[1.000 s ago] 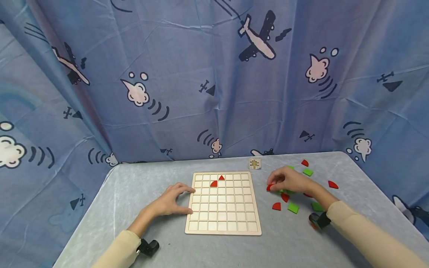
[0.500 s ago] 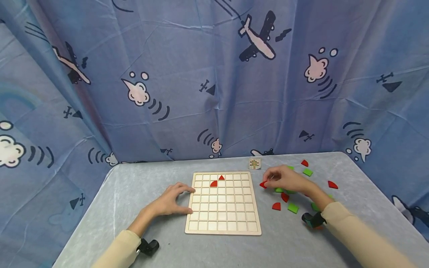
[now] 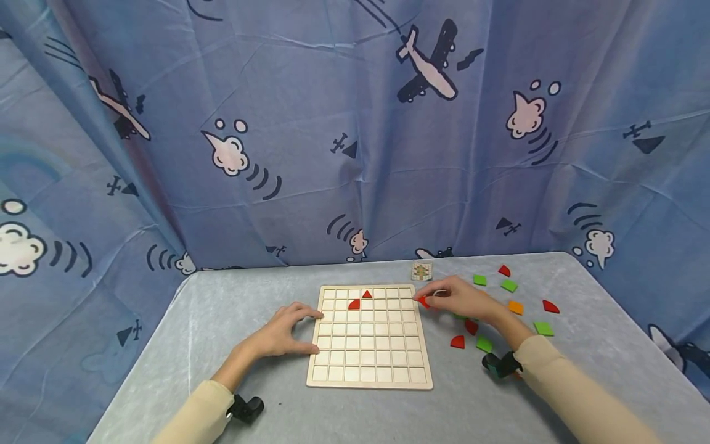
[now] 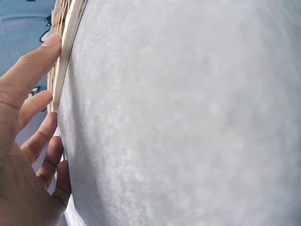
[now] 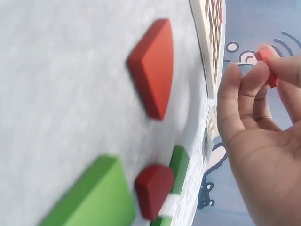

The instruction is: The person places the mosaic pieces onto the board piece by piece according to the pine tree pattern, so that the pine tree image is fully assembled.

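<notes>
Head, board: pale wooden grid board [image 3: 368, 345] lies flat on the grey cloth-covered table [image 3: 299, 416]; hours counted from board centre, far edge = 12.
Head, set pieces: flat red triangle [image 3: 367, 295] at 12, farthest row; flat red quarter-circle [image 3: 354, 304] at 11, next row in.
Head, left side: left hand [image 3: 281, 333] at 9, thumb and index finger spread apart, tips at the board's edge.
Head, right side: right hand [image 3: 457, 298] between 2 and 3, pinching a thin red piece [image 3: 424, 302] at 2, by the board's edge; piece partly covered, outline cannot be told.
Head, loose pieces: red quarter-circle [image 3: 457, 342] at 3, with orange square [image 3: 516, 307] and green square [image 3: 543, 328] farther out; small square patterned card [image 3: 421, 271] between 1 and 2.
Left wrist, grip: fingers spread; thumb against the board's side, at 10 in frame.
Right wrist, grip: thumb and fingers clamped on the thin red piece, at 2 in frame, raised off the table; red wedge-shaped piece on the cloth at 12.
</notes>
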`<action>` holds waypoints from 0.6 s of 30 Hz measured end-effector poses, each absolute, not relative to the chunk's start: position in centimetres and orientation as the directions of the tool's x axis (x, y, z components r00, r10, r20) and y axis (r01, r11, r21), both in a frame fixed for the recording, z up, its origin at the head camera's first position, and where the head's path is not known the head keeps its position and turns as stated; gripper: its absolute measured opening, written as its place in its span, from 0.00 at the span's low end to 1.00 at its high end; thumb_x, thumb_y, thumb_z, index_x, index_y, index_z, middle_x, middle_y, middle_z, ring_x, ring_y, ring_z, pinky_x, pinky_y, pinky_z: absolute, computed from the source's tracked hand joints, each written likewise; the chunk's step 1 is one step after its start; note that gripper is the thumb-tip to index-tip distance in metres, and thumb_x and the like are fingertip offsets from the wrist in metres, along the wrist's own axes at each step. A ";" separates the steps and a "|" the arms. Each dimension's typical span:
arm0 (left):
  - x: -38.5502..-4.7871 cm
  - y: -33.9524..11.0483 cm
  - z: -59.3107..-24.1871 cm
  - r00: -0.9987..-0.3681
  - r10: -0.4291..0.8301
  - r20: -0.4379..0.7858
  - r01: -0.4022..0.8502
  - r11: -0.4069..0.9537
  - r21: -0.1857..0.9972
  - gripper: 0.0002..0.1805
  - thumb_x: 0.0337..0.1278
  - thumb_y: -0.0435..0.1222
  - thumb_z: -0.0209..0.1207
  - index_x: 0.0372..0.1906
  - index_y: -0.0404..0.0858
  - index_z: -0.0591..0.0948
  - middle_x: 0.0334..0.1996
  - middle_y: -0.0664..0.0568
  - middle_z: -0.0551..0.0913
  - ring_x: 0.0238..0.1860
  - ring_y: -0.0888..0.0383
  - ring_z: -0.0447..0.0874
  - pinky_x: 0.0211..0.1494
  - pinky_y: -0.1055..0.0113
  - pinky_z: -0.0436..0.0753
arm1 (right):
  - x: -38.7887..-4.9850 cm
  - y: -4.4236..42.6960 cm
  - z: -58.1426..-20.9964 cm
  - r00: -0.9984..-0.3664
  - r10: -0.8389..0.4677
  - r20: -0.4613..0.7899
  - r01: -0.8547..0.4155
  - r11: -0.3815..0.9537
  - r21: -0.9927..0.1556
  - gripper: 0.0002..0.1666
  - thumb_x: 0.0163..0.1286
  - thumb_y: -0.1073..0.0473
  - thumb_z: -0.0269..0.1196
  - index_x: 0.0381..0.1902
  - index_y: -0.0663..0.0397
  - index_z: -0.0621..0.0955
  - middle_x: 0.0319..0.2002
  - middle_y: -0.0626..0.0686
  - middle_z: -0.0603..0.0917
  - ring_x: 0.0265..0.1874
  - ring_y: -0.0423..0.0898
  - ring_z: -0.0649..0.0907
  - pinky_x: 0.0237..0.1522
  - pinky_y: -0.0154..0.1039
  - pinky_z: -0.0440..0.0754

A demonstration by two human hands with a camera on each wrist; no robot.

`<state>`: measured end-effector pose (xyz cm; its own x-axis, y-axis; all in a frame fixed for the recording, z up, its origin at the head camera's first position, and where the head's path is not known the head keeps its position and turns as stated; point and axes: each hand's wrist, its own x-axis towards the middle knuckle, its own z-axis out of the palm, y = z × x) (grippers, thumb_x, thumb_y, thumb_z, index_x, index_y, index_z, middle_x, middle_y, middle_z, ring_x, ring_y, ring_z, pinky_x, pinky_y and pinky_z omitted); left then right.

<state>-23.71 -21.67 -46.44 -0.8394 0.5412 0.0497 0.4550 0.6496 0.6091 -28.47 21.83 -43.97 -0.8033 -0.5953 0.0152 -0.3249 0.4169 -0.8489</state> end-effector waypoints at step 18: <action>-23.8 -21.6 -46.5 -0.835 0.547 0.049 0.457 0.642 0.615 0.38 0.49 0.51 0.77 0.65 0.44 0.79 0.63 0.49 0.73 0.63 0.43 0.66 0.63 0.39 0.66 | -29.9 18.4 -44.5 -0.806 -0.585 0.093 -0.383 0.395 -0.835 0.16 0.68 0.63 0.70 0.51 0.66 0.85 0.39 0.54 0.88 0.34 0.50 0.83 0.33 0.38 0.77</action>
<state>-23.76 -21.65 -46.48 -0.8354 0.5475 0.0490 0.4571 0.6425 0.6150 -29.88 18.43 -44.48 -0.8057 -0.5849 0.0935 -0.3834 0.3946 -0.8350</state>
